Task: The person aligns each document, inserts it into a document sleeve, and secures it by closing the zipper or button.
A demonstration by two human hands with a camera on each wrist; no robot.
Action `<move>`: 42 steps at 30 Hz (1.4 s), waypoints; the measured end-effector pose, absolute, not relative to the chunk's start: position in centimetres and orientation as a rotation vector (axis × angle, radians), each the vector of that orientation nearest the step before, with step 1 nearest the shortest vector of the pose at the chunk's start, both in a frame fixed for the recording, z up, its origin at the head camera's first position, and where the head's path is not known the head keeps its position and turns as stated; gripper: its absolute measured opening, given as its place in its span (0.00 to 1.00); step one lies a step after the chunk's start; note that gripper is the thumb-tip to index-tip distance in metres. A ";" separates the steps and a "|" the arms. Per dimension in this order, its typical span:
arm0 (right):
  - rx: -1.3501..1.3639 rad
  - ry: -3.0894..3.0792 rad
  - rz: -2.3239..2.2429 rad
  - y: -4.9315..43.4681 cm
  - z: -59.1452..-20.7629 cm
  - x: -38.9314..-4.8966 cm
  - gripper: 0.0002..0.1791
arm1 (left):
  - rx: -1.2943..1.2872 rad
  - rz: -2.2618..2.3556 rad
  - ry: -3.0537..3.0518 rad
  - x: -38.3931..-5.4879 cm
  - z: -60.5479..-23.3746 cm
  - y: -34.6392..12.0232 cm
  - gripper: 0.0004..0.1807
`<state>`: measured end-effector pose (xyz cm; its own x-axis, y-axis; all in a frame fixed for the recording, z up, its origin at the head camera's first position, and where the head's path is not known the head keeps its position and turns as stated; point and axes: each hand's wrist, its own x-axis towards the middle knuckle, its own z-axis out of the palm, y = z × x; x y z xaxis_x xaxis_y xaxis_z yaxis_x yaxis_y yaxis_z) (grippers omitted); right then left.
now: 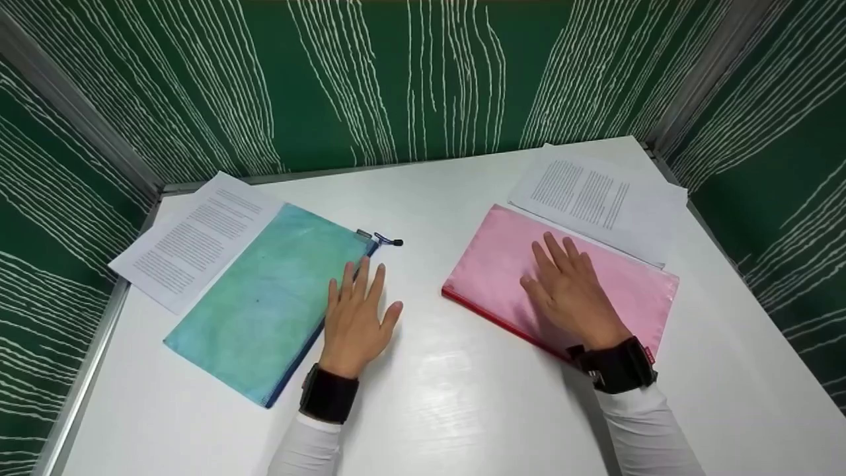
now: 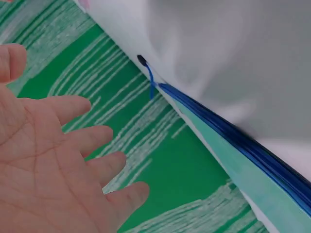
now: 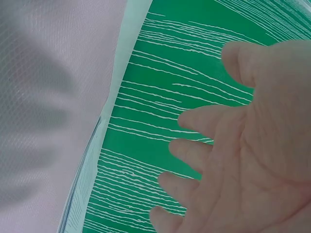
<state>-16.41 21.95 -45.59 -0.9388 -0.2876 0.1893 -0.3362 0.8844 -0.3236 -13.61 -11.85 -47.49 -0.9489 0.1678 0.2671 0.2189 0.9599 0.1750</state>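
In the head view my left hand (image 1: 357,324) is held out with straight fingers beside the blue zipped edge of a teal zip folder (image 1: 258,297). The left wrist view shows its bare palm, apart from the blue zip (image 2: 233,136). My right hand (image 1: 568,291) hovers over a pink zip folder (image 1: 482,264) with a red zip edge, fingers extended and holding nothing. Its shadow falls on the pink surface (image 3: 58,160) in the right wrist view. Printed sheets (image 1: 198,231) lie next to the teal folder; a stack of printed paper (image 1: 595,198) lies behind the pink one.
Both folders lie on a white table (image 1: 436,396). A blue zip pull (image 1: 390,241) with a black end sticks out from the teal folder's far corner. Green panels (image 1: 456,79) with white streaks stand behind and at both sides, joined by grey metal posts (image 1: 700,66).
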 end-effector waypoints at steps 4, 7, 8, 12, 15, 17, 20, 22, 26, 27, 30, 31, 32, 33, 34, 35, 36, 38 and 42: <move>0.530 -2.910 0.567 21.7 -45.7 -16.5 0.37 | -0.379 -0.277 -2.881 -13.9 -47.1 -10.4 0.35; 0.536 -2.928 0.576 21.5 -45.8 -16.5 0.38 | -0.470 -0.273 -2.900 -14.2 -46.7 -9.0 0.35; 0.529 -2.940 0.588 21.4 -45.8 -16.4 0.38 | -0.504 -0.269 -2.906 -14.3 -46.6 -8.5 0.35; 0.522 -2.981 0.630 21.0 -45.9 -16.3 0.39 | -0.636 -0.191 -2.937 -14.7 -46.3 -6.9 0.36; 0.549 -2.973 0.622 20.8 -46.2 -16.2 0.38 | -0.721 -0.108 -2.951 -15.0 -46.4 -5.9 0.35; 0.574 -2.955 0.608 20.6 -46.3 -16.1 0.38 | -0.771 -0.050 -2.950 -15.3 -46.6 -5.3 0.34; 0.611 -2.931 0.595 20.4 -46.6 -16.1 0.35 | -0.847 0.018 -2.945 -15.7 -47.0 -4.4 0.32; 0.632 -2.928 0.600 20.3 -46.8 -16.0 0.33 | -0.896 0.044 -2.931 -15.9 -47.2 -3.9 0.30; 0.658 -2.934 0.604 20.0 -47.2 -16.0 0.29 | -0.957 0.087 -2.883 -16.4 -47.7 -2.9 0.26; 0.663 -2.940 0.597 19.9 -47.2 -16.0 0.28 | -0.961 0.103 -2.870 -16.5 -47.8 -2.6 0.24; 0.674 -2.967 0.561 20.0 -47.3 -16.0 0.29 | -0.969 0.145 -2.824 -16.7 -48.0 -1.8 0.20; 0.674 -2.980 0.550 19.9 -47.4 -16.0 0.29 | -0.969 0.154 -2.812 -16.7 -48.2 -1.6 0.18; 0.675 -2.992 0.542 19.9 -47.4 -16.0 0.30 | -0.969 0.167 -2.802 -16.8 -48.3 -1.5 0.17; 0.684 -3.001 0.532 20.0 -47.4 -16.0 0.31 | -0.969 0.179 -2.796 -16.8 -48.4 -1.3 0.16; 0.695 -3.006 0.523 20.0 -47.5 -16.0 0.31 | -0.967 0.191 -2.790 -16.8 -48.5 -1.2 0.14; 0.709 -3.009 0.516 20.0 -47.5 -16.0 0.32 | -0.964 0.201 -2.785 -16.8 -48.6 -1.1 0.13; 0.721 -3.008 0.511 20.0 -47.5 -15.9 0.32 | -0.961 0.211 -2.780 -16.8 -48.7 -1.0 0.11; 0.759 -2.993 0.507 19.9 -47.6 -15.9 0.32 | -0.954 0.223 -2.768 -16.9 -48.8 -1.0 0.09; 0.827 -2.962 0.498 19.8 -47.7 -15.9 0.34 | -0.944 0.206 -2.741 -17.1 -48.9 -0.8 0.07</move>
